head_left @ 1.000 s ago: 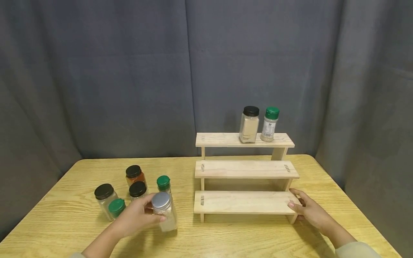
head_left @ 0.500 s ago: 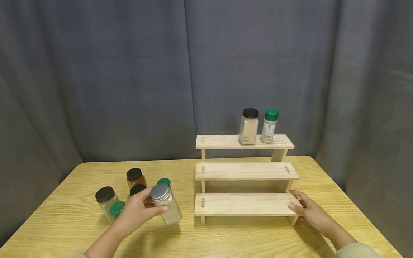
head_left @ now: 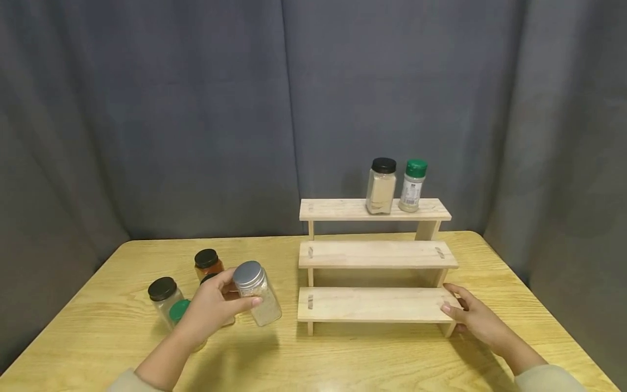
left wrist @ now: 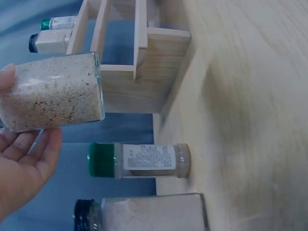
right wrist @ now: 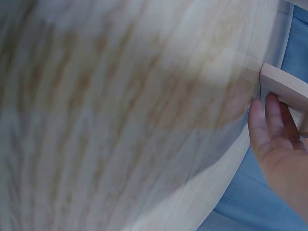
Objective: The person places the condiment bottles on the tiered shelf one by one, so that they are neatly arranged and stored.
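Observation:
My left hand holds a clear square spice jar with a silver lid, tilted and raised off the table. Pale, speckled grains fill it in the left wrist view. The three-step wooden display shelf stands to the right of that jar. At the right end of its lowest step, my right hand grips the board, thumb on top and fingers at the side and behind. On the top step stand a black-lidded jar of beige powder and a green-capped shaker.
Left of the shelf, a black-lidded jar, a green-lidded one and a jar of orange-red spice stand on the table. Another green-capped shaker shows in the left wrist view. A grey curtain hangs behind.
My left hand has lifted the silver-lidded jar off the table, tilting it and carrying it slightly right and away from me. My right hand stays on the shelf's end.

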`<action>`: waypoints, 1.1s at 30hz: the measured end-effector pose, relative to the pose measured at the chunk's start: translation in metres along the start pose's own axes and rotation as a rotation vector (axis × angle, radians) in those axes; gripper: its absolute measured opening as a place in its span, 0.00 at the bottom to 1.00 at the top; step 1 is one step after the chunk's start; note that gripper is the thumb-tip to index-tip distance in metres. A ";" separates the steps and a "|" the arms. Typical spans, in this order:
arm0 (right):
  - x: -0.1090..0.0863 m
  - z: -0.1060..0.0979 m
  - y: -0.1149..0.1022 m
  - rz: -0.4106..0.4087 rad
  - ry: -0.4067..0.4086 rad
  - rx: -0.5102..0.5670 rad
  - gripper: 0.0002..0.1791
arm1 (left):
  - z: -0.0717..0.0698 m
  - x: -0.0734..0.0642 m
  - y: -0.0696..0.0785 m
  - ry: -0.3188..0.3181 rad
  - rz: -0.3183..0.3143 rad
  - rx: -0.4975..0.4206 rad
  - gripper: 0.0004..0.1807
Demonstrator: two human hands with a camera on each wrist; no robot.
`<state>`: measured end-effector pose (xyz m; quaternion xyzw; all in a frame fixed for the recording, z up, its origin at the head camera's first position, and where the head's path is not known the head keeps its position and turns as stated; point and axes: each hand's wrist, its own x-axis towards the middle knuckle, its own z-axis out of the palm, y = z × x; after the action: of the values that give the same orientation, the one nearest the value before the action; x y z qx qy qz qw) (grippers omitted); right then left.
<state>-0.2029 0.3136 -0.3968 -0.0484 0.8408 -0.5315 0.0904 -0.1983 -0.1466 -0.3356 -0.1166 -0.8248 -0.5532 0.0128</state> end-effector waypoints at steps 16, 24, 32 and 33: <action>0.000 0.000 0.000 -0.002 -0.003 0.017 0.35 | 0.005 0.005 0.027 -0.008 0.035 -0.002 0.30; 0.003 0.003 -0.001 -0.009 -0.006 0.022 0.35 | 0.010 0.010 0.042 -0.025 0.093 -0.052 0.28; 0.000 0.001 0.001 -0.002 0.005 0.018 0.36 | 0.023 0.022 0.057 -0.019 0.078 -0.019 0.30; 0.000 0.000 0.001 -0.001 0.010 0.020 0.36 | 0.024 0.024 0.058 -0.016 0.082 -0.015 0.30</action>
<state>-0.2025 0.3141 -0.3982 -0.0452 0.8358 -0.5402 0.0865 -0.2067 -0.0995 -0.2883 -0.1549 -0.8151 -0.5576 0.0279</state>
